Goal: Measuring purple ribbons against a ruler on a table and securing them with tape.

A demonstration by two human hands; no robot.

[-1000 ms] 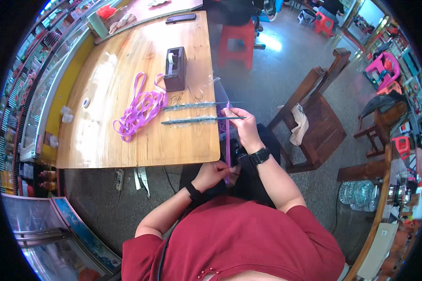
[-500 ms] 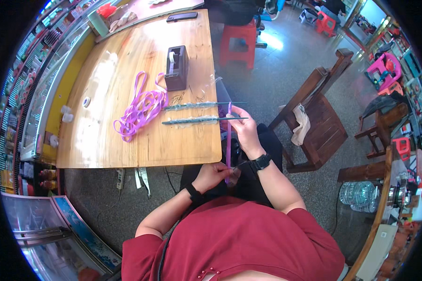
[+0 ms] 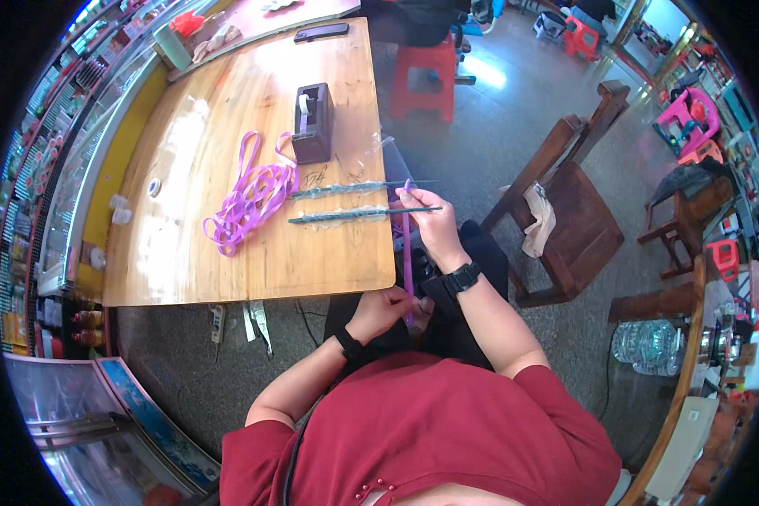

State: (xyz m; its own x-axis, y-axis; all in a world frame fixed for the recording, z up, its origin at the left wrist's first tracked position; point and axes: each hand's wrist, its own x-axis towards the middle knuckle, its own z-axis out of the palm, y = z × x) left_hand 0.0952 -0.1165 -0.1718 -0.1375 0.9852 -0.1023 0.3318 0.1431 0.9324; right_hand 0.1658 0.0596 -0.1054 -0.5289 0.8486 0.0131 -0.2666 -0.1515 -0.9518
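Two slim dark green sticks, the far stick point(image 3: 358, 187) and the near stick point(image 3: 354, 216), lie side by side under clear tape on the table, their tips jutting past its right edge. A purple ribbon point(image 3: 407, 244) runs down from the stick tips toward my lap. My right hand point(image 3: 430, 223) pinches the ribbon's upper part beside the sticks, fingers closed. Below the table edge my left hand point(image 3: 384, 310) is closed, its fingertips on the lower stretch of ribbon. The rest of the ribbon is a loose purple heap point(image 3: 253, 198) left of the sticks.
A black tape dispenser point(image 3: 313, 122) stands behind the sticks on the wooden table point(image 3: 177, 261). A phone point(image 3: 321, 32) lies farther back, and a small tape roll point(image 3: 153, 187) to the left. At the right stand a wooden chair point(image 3: 573, 219) and a red stool point(image 3: 423, 80).
My right hand has shifted slightly left and up along the ribbon, close to the sticks. The left hand stays nearly in place, and the whole view has moved slightly.
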